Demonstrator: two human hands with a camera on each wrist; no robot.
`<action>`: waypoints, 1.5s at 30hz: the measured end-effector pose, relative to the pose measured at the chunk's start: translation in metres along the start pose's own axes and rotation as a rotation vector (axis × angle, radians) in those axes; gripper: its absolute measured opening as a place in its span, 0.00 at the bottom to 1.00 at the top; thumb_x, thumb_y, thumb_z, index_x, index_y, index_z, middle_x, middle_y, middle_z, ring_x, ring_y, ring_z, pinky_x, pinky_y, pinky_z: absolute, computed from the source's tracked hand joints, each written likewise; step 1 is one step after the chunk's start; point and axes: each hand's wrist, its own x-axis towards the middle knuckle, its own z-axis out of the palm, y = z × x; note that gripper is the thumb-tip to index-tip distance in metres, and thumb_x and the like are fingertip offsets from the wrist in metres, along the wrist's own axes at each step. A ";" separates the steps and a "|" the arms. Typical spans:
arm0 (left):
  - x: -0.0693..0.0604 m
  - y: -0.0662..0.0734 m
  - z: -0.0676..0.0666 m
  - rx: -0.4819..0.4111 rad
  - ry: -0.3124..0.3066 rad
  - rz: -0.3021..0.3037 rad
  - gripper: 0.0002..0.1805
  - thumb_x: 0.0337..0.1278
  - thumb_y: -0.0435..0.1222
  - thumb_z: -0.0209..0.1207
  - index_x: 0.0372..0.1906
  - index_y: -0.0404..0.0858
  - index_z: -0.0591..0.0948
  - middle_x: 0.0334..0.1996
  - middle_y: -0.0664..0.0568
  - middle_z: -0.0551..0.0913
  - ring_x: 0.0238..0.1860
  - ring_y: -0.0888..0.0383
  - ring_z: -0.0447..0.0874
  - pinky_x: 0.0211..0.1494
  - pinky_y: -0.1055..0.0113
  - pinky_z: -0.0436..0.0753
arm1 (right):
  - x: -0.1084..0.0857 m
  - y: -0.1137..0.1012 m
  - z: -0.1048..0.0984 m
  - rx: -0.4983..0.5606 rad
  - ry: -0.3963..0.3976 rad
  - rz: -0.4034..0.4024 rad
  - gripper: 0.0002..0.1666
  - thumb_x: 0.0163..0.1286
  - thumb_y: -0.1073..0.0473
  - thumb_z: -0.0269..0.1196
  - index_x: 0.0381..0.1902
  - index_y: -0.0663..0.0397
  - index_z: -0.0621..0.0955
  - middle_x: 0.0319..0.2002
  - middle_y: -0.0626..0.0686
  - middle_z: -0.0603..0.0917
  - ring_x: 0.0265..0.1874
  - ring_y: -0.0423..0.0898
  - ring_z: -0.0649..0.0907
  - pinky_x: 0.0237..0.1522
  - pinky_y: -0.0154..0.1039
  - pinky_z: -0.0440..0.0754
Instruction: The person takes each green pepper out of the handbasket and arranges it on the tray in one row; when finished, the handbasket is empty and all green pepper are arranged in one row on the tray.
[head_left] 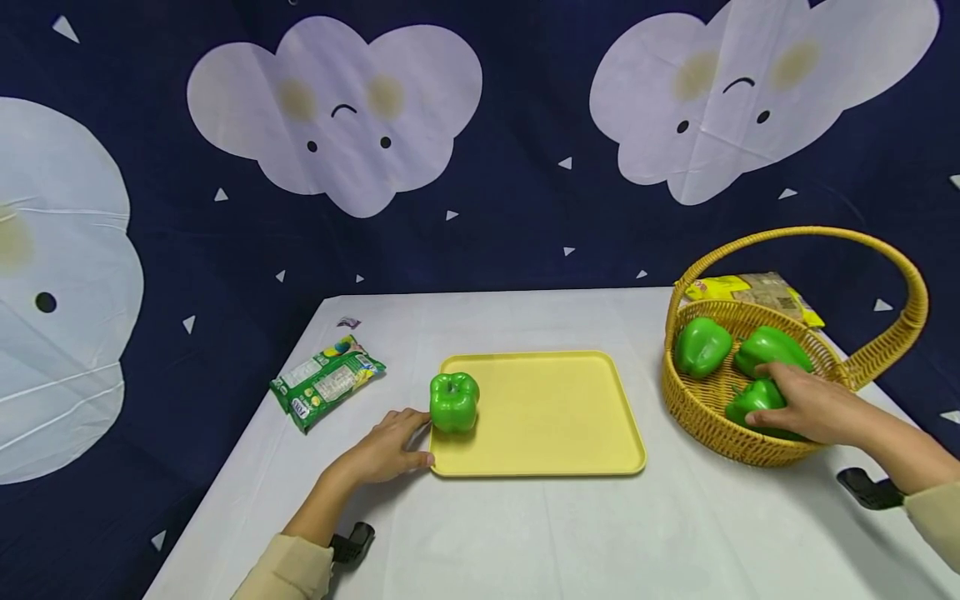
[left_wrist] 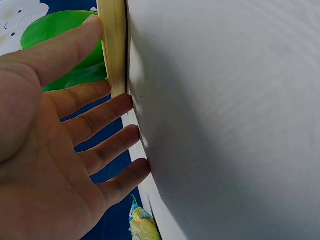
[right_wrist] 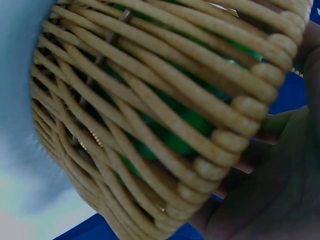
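A yellow tray (head_left: 547, 417) lies on the table with one green bell pepper (head_left: 453, 402) standing at its left side. My left hand (head_left: 386, 447) touches the tray's left edge; in the left wrist view its fingers are spread and fairly straight. At the right, my right hand (head_left: 813, 404) reaches into a wicker basket (head_left: 697, 425) and grips a green bell pepper (head_left: 753, 402) between thumb and fingers. Two more green peppers sit behind it: one at the left (head_left: 702, 347), another at the back (head_left: 772, 348). The basket's wall hides most of this grip in the right wrist view.
Green snack packets (head_left: 330, 382) lie at the table's left edge. A yellow packet (head_left: 757, 292) is behind the basket, whose tall handle (head_left: 806, 232) arches overhead. A dark cloud-patterned curtain (head_left: 525, 167) hangs behind the white table (head_left: 540, 533).
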 end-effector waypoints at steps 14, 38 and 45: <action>0.000 -0.001 0.000 0.001 0.002 0.007 0.37 0.52 0.44 0.65 0.66 0.37 0.67 0.63 0.43 0.72 0.67 0.42 0.63 0.69 0.43 0.62 | -0.003 -0.002 -0.005 -0.037 -0.017 0.020 0.48 0.54 0.37 0.67 0.56 0.74 0.70 0.47 0.70 0.77 0.38 0.56 0.79 0.31 0.47 0.76; 0.000 -0.001 0.000 -0.007 0.004 -0.003 0.37 0.52 0.45 0.65 0.66 0.37 0.67 0.63 0.44 0.71 0.67 0.43 0.63 0.70 0.43 0.63 | -0.017 -0.029 -0.042 -0.077 0.067 0.109 0.58 0.52 0.28 0.63 0.64 0.70 0.64 0.49 0.71 0.71 0.34 0.54 0.78 0.24 0.43 0.74; 0.001 -0.002 0.001 -0.014 0.006 -0.004 0.36 0.52 0.44 0.65 0.66 0.38 0.68 0.63 0.44 0.71 0.67 0.43 0.63 0.70 0.44 0.63 | -0.022 -0.047 -0.047 -0.084 0.119 0.064 0.56 0.52 0.29 0.64 0.64 0.66 0.65 0.50 0.70 0.73 0.37 0.53 0.78 0.26 0.43 0.76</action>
